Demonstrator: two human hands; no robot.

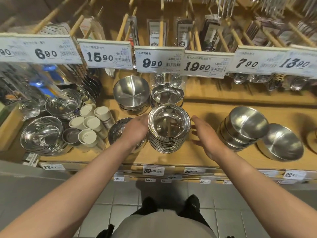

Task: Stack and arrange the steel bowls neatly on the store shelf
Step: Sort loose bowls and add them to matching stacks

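A tall stack of shiny steel bowls [169,128] stands near the front middle of the wooden shelf [202,157]. My left hand [136,130] is flat against the stack's left side, fingers apart, and covers part of a single bowl [118,130]. My right hand [206,134] hovers open just right of the stack, a small gap between them. Behind stand a brushed bowl stack [131,94] and a shiny bowl stack [167,95]. Further right are a leaning brushed stack [245,127] and a tilted brushed bowl [281,142].
White-lidded shakers [93,124] and more shiny bowls [42,134] crowd the shelf's left part. Price tags [152,60] hang on a rail above the bowls, with packaged cutlery behind. Bare shelf wood lies between the middle stack and the right stack.
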